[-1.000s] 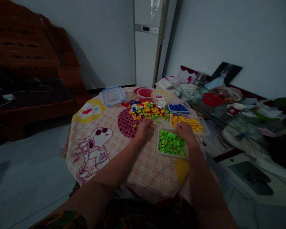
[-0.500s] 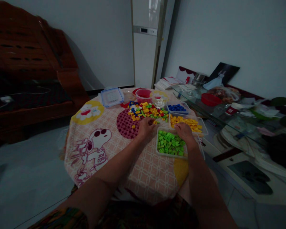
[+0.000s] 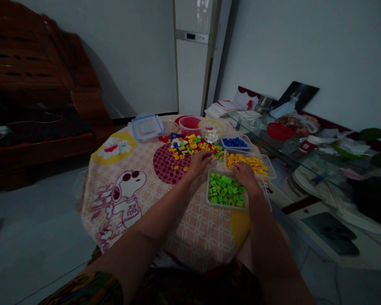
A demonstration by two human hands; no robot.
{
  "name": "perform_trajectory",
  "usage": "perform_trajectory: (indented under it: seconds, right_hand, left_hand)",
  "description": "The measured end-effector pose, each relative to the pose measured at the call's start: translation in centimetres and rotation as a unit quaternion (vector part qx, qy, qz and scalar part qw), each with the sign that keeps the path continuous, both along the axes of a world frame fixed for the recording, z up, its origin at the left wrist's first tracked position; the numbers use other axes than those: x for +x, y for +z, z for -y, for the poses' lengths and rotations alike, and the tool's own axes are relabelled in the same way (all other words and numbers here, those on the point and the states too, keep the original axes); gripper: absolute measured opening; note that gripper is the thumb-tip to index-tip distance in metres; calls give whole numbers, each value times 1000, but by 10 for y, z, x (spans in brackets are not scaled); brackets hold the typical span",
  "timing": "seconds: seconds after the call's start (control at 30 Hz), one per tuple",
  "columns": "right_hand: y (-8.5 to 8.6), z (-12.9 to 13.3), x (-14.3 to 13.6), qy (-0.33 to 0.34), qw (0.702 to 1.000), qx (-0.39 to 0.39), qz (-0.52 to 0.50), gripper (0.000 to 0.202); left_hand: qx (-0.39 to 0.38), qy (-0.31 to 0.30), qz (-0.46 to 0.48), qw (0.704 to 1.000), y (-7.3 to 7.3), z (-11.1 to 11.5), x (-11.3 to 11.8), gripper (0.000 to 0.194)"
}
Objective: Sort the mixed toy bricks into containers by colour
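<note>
A heap of mixed toy bricks (image 3: 193,145) lies on the patterned tablecloth (image 3: 193,220). My left hand (image 3: 199,163) is at its near right edge, fingers stretched toward the bricks and apart, with nothing visible in them. My right hand (image 3: 243,171) is over the border between the box of green bricks (image 3: 227,190) and the box of yellow bricks (image 3: 247,164). Its fingers are pressed together, and what they hold, if anything, is too small to make out. Beyond the yellow ones sits a box of blue bricks (image 3: 235,143).
A pink-red tub (image 3: 190,123) and a blue-rimmed lid (image 3: 147,127) stand at the table's far side. White bricks (image 3: 212,135) lie near the tub. On the right, a glass-topped cabinet holds a red bowl (image 3: 280,131) and a paper cup (image 3: 309,144).
My left hand has moved slightly up and right, and its fingers have opened from a pinch. A yellow brick now shows beside its wrist. My right hand has barely moved.
</note>
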State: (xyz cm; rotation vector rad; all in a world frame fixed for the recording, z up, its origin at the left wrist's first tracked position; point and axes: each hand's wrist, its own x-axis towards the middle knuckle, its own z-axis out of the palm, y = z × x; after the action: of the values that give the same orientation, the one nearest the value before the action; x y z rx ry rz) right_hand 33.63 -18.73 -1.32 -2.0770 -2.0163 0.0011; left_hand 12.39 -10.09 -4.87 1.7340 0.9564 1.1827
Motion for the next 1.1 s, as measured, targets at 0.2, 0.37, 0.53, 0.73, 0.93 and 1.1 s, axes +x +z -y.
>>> perform_trajectory:
  seconds: [0.2, 0.37, 0.53, 0.73, 0.93, 1.1]
  right_hand:
    - [1, 0, 0, 1, 1000, -1, -2, 36]
    - [-2, -2, 2, 15, 1000, 12, -7, 36]
    - [-4, -3, 3, 16, 999, 27, -7, 36]
    - [-2, -2, 2, 12, 1000, 15, -7, 36]
    - [-2, -2, 3, 16, 1000, 9, -6, 37]
    - [-3, -3, 3, 13, 1000, 6, 0, 35]
  left_hand:
    - [-16, 119, -122, 985, -2, -4, -60, 27]
    - [12, 88, -219, 972, 3, -4, -79, 16]
    - [33, 6, -300, 953, 8, -2, -76, 15]
    - [5, -76, -317, 945, 12, 1, -76, 12]
    - [-21, -47, -261, 964, 12, 5, -71, 6]
    - [-125, -31, -40, 991, 8, 12, -43, 13]
